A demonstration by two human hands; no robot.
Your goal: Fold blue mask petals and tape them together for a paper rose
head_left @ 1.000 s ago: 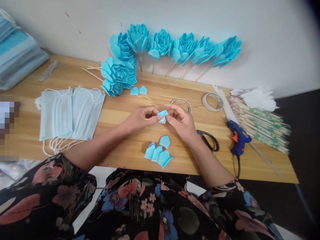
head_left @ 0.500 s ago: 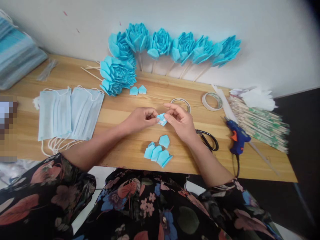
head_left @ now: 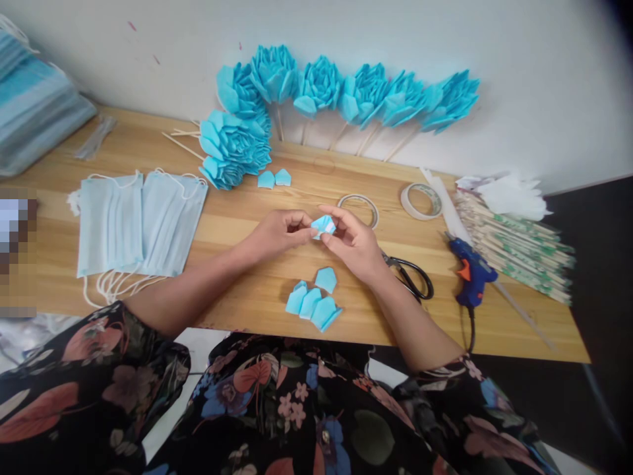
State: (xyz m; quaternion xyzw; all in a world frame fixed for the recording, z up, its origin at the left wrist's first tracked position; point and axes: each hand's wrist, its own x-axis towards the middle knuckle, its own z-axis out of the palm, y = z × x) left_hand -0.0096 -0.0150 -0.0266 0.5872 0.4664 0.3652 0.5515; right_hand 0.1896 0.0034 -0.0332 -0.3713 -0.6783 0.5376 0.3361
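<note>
Nearest, close to the front edge of the worktop (head_left: 237, 298), a few loose blue petals (head_left: 310, 303) overlap one another, with a single petal (head_left: 326, 280) lying just beyond them. Their crisp corners suggest thin, light stuff that holds a fold yet would crease or flatten under a hard press; a lone one is probably best lifted by its edge.

Past these, raised above the worktop between the two hands, is the small blue piece (head_left: 323, 225) being worked. The left hand (head_left: 278, 231) has its thumb and forefinger pinched on the piece's left end. The fingers of the right hand (head_left: 355, 243) spread around the other end, thumb at the lower edge and forefinger by the upper one; whether they grip or merely touch, I cannot tell. A pale patch shows on its face, tape or shine, too small to say.

It should weigh almost nothing and bend easily, so a light fingertip pinch at the rim seems enough, leaving the middle unpressed.

Farther back, two more petals (head_left: 274, 179) lie side by side. Beyond, blue flowers (head_left: 316, 89) on thin sticks (head_left: 339, 138) lean against the wall (head_left: 534, 79); their layered heads look crushable, making the stick the safer hold.
</note>
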